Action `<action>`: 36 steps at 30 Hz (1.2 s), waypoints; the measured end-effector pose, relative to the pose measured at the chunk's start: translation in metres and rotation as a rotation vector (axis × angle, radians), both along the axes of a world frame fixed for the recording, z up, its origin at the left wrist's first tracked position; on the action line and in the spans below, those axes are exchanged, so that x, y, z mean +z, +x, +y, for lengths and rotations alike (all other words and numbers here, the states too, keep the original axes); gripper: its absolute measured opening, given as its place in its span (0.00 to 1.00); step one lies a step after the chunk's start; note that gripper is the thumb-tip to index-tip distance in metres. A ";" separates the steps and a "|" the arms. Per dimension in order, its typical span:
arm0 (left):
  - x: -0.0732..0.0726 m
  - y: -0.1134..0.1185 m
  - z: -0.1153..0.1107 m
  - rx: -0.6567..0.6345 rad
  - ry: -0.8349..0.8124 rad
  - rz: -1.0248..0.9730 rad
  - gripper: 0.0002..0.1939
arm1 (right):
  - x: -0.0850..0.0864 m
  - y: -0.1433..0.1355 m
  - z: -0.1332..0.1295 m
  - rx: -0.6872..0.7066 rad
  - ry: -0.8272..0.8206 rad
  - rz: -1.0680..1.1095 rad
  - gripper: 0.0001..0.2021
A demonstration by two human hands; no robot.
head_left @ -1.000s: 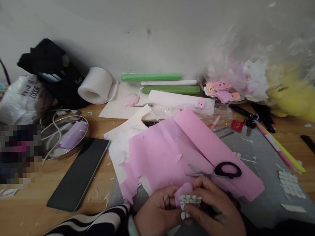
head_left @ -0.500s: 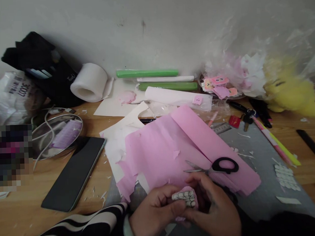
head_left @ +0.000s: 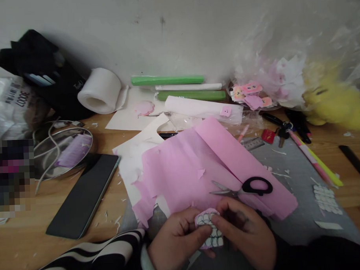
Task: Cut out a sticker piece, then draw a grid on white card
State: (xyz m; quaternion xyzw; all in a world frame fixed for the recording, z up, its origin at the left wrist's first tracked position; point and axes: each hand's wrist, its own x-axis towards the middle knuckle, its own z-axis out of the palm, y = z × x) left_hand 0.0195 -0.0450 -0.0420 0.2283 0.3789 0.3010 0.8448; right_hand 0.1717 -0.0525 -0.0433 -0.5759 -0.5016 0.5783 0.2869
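Between my two hands is a small piece with a white front marked in rows of dark outlines and a pink edge (head_left: 215, 241). My left hand (head_left: 174, 242) pinches it from the left, thumb across its front. On the right side, the thumb of my right hand (head_left: 250, 234) presses on its upper part, with the fingers curled behind. Just above my hands, scissors (head_left: 257, 186) with black handles lie slightly open on pink paper (head_left: 175, 172). A similar white outlined piece (head_left: 326, 199) rests on the grey mat (head_left: 291, 198) at the right.
A dark phone (head_left: 84, 196) and a metal bowl (head_left: 45, 171) are on the left. Behind stand a paper roll (head_left: 100, 90) and green rolls (head_left: 168, 80). Keys (head_left: 283, 137), pens and a yellow plush (head_left: 332, 96) are at the right.
The small piece has turned more upright and its outlined front now faces me. My right thumb has moved up onto it. The view has shifted slightly.
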 end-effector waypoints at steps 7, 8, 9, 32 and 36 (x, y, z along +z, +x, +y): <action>0.000 0.000 0.000 0.000 0.015 0.032 0.14 | 0.006 0.001 0.003 0.032 -0.056 -0.023 0.12; 0.000 0.000 -0.001 -0.001 0.017 0.038 0.14 | 0.006 0.001 0.003 0.030 -0.058 -0.025 0.12; 0.000 0.000 -0.001 0.000 0.019 0.040 0.14 | 0.007 0.001 0.003 0.029 -0.066 -0.027 0.12; 0.006 -0.004 0.002 -0.116 -0.057 0.066 0.21 | 0.007 0.003 0.013 0.007 -0.429 0.347 0.22; 0.005 -0.004 0.002 -0.123 -0.055 0.044 0.21 | 0.007 0.004 0.013 0.016 -0.423 0.320 0.22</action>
